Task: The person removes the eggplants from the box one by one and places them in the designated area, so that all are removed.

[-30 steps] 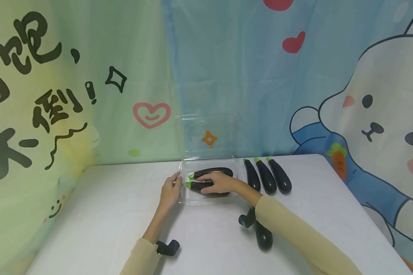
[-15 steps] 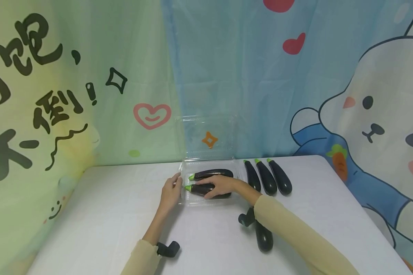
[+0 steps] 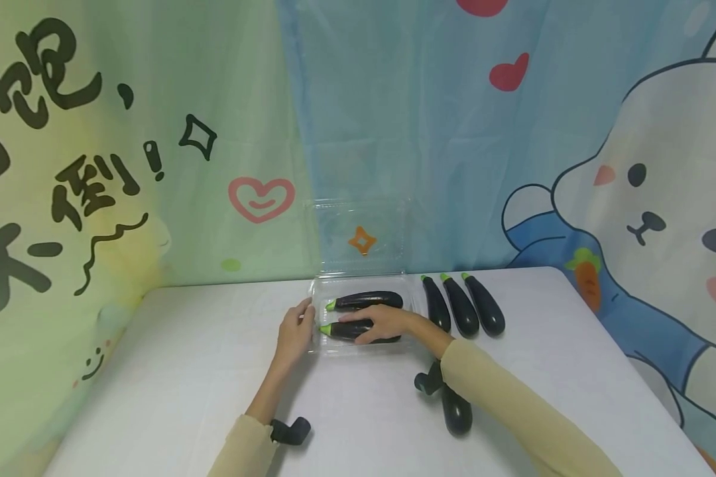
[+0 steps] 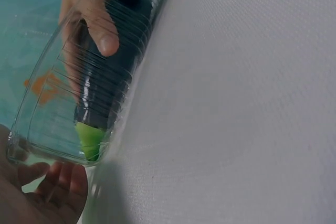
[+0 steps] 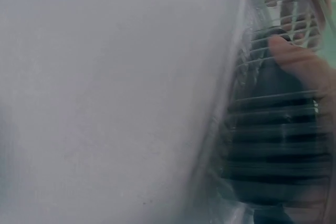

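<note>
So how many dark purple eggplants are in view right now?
6: two in the clear plastic clamshell box, at and; three right of it, at; one under the right forearm.

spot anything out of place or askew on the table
One dark purple eggplant lies alone at the near table edge under the right sleeve, apart from the neat row of three beside the clear plastic clamshell box.

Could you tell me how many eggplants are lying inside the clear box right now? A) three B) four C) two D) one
C: the head view shows two eggplants in the box, a far one and a near one under the right hand; the other four lie on the table.
</note>
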{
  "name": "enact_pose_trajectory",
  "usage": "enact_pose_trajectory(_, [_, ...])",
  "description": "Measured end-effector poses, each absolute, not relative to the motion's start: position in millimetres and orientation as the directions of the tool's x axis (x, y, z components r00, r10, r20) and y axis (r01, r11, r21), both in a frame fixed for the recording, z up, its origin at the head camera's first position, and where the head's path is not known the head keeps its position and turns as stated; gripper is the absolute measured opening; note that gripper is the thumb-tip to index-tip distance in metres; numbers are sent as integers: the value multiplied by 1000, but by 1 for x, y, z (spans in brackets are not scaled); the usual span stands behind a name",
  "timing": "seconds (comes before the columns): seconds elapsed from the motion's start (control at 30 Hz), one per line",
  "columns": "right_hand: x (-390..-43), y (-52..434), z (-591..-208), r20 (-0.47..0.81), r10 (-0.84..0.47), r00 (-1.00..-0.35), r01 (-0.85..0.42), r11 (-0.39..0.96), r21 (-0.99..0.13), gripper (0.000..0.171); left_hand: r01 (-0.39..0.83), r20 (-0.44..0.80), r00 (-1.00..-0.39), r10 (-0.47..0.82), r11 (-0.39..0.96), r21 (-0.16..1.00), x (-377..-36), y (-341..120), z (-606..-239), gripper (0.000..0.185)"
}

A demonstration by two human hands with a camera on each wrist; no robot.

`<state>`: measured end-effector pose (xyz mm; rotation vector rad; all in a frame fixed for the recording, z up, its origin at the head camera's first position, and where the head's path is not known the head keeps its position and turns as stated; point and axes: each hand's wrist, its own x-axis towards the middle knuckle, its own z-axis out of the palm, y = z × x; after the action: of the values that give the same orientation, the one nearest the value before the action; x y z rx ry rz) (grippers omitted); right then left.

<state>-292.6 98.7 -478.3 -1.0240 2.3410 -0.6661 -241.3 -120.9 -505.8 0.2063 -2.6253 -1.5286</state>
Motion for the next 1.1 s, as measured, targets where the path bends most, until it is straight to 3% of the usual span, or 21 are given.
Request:
enact_pose_trajectory(0.57, [-292, 97, -490, -146, -765, -627, -542, 564, -623, 58, -118, -36, -985, -171, 494, 861, -240, -119, -507, 50])
enact_pose_trajectory(1.1, [-290, 97, -495, -73, -798, -598, -606, 510, -610, 57, -112, -29, -984, -173, 489, 865, -240, -119, -506, 49])
